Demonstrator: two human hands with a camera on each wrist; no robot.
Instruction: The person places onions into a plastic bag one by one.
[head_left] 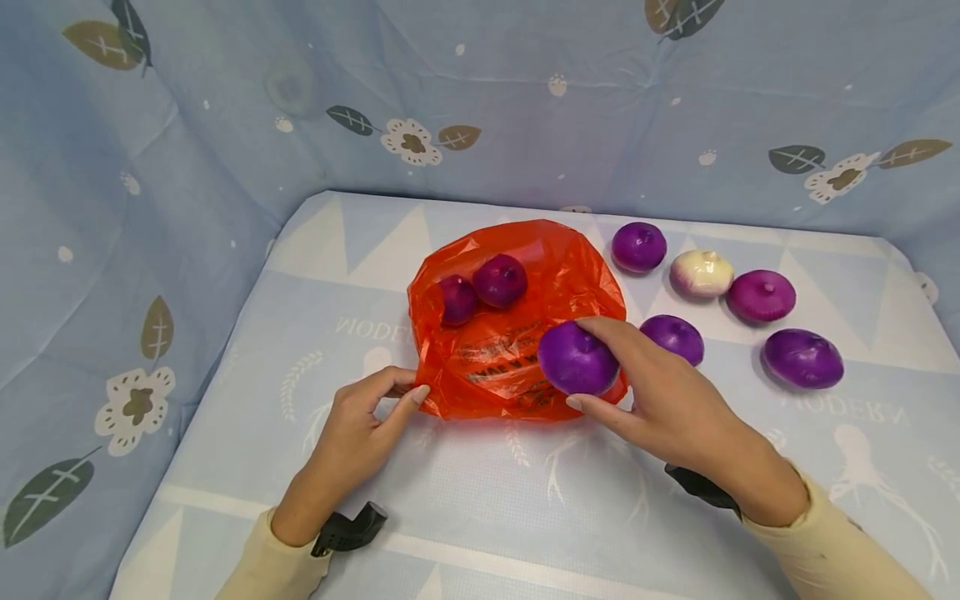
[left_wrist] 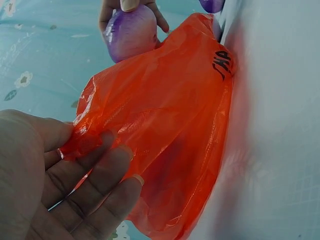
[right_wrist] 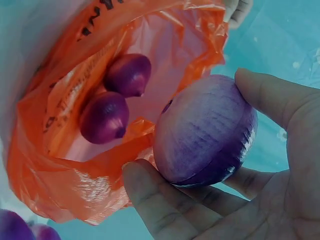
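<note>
A red plastic bag (head_left: 517, 392) with dark printing lies on the table, its mouth spread wide. Two purple onions, one of them this onion (head_left: 500, 281), rest inside it. My left hand (head_left: 367, 425) pinches the bag's near left rim between thumb and fingers; the left wrist view shows the film (left_wrist: 160, 125) stretched from that grip. My right hand (head_left: 667, 400) holds another purple onion (head_left: 577, 358) over the bag's near right edge. In the right wrist view, fingers and thumb go round this onion (right_wrist: 205, 130), beside the open mouth.
Right of the bag lie several more onions: a purple one (head_left: 639, 247) at the back, a whitish one (head_left: 702, 274), a reddish-purple one (head_left: 761, 297), and a purple one (head_left: 802, 358) farthest right. Another onion (head_left: 672, 338) is partly behind my right hand. Patterned cloth (head_left: 525, 100) hangs behind the table.
</note>
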